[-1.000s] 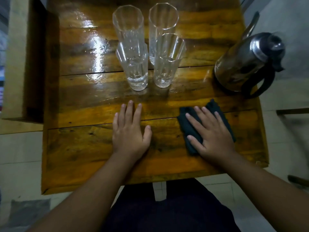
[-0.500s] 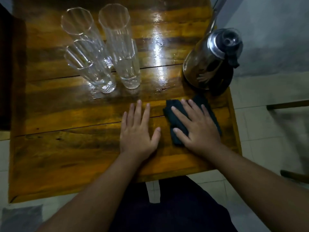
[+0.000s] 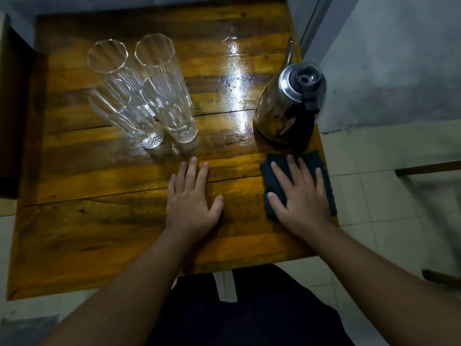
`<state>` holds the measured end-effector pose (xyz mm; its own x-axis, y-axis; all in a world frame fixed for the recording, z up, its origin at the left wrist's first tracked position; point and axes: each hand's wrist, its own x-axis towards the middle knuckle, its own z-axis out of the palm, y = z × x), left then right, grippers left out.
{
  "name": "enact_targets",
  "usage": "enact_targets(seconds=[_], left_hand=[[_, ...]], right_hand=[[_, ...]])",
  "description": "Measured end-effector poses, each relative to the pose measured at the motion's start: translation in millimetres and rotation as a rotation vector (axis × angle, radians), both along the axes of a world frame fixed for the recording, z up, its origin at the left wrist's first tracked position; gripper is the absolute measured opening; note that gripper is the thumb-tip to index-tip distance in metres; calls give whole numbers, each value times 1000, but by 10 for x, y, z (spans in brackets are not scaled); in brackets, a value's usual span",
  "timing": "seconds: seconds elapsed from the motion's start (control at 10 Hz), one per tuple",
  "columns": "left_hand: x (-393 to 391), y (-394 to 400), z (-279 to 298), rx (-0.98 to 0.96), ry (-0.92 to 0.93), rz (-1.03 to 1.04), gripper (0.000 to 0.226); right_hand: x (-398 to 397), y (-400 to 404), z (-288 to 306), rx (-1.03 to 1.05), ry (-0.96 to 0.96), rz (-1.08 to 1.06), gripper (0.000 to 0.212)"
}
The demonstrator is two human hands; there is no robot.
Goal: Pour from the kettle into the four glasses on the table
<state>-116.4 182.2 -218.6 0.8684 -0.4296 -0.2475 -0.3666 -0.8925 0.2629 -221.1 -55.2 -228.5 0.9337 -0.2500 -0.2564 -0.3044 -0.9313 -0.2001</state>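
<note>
Several tall clear faceted glasses (image 3: 149,96) stand bunched together at the table's far left, all without liquid. A shiny steel kettle (image 3: 287,106) with a black lid and handle stands upright at the far right edge, its thin spout pointing away. My left hand (image 3: 192,198) lies flat, palm down, on the bare wood at the middle, holding nothing. My right hand (image 3: 301,196) lies flat, fingers spread, on a dark folded cloth (image 3: 321,171) just in front of the kettle.
The glossy wooden table (image 3: 99,221) shows a bright glare and wet spots between glasses and kettle. A dark wooden piece stands at the left (image 3: 15,121). Tiled floor and a grey wall (image 3: 399,58) lie to the right.
The view has shifted, so glasses and kettle sit differently in frame. Both hands stay flat on the table, the right one on the cloth.
</note>
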Motion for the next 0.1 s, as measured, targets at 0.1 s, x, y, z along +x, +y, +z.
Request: enact_targets(seconds=[0.1], left_hand=[[-30,-46,112,-4,8,9,82]], right_hand=[[-19,143,105,35,-78,-21,69]])
